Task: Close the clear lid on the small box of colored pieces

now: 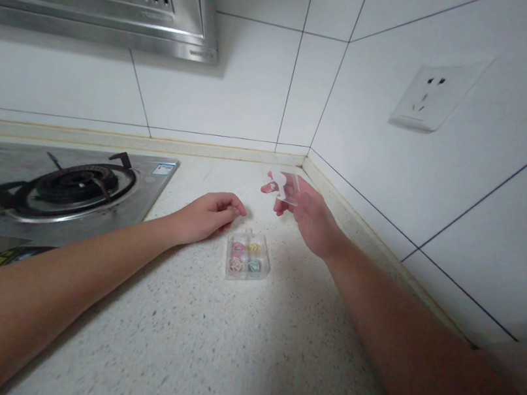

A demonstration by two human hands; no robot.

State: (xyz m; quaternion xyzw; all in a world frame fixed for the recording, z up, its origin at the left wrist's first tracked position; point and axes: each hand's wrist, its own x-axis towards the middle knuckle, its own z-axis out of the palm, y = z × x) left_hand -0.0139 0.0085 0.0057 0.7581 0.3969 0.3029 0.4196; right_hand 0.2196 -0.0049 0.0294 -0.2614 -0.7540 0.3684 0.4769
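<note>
All four compartments of the clear box (pixel 245 277) hold small coiled loops — apparently a colour to each — while the clear plastic piece (pixel 290 190) is not yet set down. Your right hand (pixel 314 221) grips that piece, thin and see-through with a white patch, above the counter. The box sits between your forearms, just nearer you than your left hand (pixel 208 218), whose fingers curl — you can't tell whether they pinch anything.

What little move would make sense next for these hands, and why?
Perhaps lower the clear plastic piece toward the compartmented box: the right hand holds it up, and the left hand, close beside the box, could steady it.
</note>
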